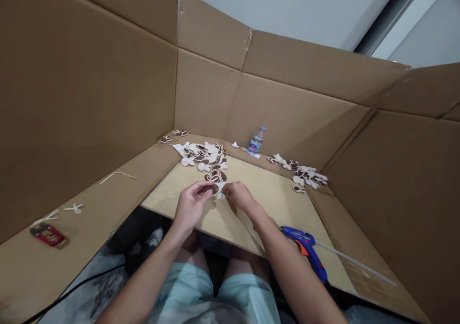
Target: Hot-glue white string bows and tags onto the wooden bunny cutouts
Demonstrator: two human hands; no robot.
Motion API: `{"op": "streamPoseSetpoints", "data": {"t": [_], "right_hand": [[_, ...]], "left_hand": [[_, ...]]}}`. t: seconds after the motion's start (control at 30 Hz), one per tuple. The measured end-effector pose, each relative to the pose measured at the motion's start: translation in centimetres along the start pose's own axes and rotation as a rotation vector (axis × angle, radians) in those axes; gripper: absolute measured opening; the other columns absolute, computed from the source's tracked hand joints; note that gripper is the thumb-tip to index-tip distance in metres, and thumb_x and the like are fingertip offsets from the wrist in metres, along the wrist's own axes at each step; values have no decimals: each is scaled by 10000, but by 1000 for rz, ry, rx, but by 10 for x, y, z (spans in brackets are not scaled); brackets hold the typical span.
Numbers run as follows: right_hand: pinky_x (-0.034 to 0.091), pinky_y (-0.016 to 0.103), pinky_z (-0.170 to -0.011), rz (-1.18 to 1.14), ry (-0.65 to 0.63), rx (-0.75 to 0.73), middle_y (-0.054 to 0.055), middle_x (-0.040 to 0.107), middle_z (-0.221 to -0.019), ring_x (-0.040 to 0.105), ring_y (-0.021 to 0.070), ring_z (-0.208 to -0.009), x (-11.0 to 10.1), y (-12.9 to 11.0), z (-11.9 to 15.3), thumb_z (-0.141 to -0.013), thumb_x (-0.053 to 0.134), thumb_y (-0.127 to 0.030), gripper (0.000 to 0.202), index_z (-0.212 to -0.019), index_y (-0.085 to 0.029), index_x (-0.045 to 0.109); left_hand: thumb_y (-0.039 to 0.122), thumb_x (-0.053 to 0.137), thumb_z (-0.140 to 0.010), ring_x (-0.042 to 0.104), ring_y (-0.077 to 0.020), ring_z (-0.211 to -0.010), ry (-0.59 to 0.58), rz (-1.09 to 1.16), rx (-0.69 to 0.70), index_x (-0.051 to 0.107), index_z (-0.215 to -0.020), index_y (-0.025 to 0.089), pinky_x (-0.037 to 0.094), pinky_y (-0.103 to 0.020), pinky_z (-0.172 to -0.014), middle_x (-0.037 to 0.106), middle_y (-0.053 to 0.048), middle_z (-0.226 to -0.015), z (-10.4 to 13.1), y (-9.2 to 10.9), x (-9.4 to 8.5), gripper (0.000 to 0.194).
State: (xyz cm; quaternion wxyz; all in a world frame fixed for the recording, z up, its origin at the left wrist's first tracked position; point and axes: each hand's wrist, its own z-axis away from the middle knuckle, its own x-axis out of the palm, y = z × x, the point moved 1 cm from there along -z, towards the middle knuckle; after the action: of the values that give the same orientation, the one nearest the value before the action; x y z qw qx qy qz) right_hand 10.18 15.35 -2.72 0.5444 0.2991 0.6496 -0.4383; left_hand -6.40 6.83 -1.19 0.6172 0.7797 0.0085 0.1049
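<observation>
My left hand (192, 205) is closed in a pinch on a small brown round piece (215, 189), held low above the board. Close beside it, my right hand (239, 197) is closed too, its fingertips near a small white printed piece (221, 192); what they grip is hidden. Just beyond the hands lies a brown shape with a looped cream cord (212, 177). Behind that is a heap of cream and brown flat shapes (206, 154). A blue glue gun (305, 247) with a clear stick lies beside my right forearm.
Cardboard walls (287, 89) enclose the pale wooden board (264, 178). A water bottle (256, 141) stands at the back. Another heap of shapes (307, 175) lies at right. On the left ledge are a red object (50, 235), cord bows (74, 208) and a loose cord (118, 173).
</observation>
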Motion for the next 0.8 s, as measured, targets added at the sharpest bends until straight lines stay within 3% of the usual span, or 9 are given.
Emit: {"op": "streamPoseSetpoints", "data": {"t": [0.27, 0.53, 0.67, 0.8], "right_hand": [[515, 384, -827, -13, -73, -49, 49, 658, -998, 632, 173, -902, 6, 10, -11, -916, 563, -324, 206, -988, -144, 632], [536, 346, -756, -127, -121, -59, 46, 646, -999, 630, 161, -851, 5, 18, -19, -909, 574, -312, 202, -1003, -141, 623], [540, 313, -708, -221, -92, -61, 37, 650, -961, 628, 142, -797, 4, 16, -16, -910, 575, -309, 187, -972, -141, 628], [524, 270, -629, -369, 19, -71, 4, 656, -818, 614, 116, -679, -3, 11, -9, -881, 613, -295, 176, -849, -124, 641]], "left_hand": [[218, 673, -746, 674, -216, -921, -19, 6, -5, 717, -952, 173, 498, -330, -862, 737, -78, -996, -1, -4, -1, 216], [249, 672, -762, 667, -219, -942, -47, -5, -6, 712, -970, 180, 493, -320, -854, 731, -77, -1015, -1, -7, -1, 223], [241, 681, -758, 665, -211, -942, -54, -1, -13, 718, -955, 186, 490, -308, -860, 731, -71, -1013, 0, -6, -1, 208], [233, 694, -750, 671, -205, -936, -66, 22, -27, 719, -945, 186, 497, -296, -855, 734, -70, -1010, 1, -3, 0, 203]]}}
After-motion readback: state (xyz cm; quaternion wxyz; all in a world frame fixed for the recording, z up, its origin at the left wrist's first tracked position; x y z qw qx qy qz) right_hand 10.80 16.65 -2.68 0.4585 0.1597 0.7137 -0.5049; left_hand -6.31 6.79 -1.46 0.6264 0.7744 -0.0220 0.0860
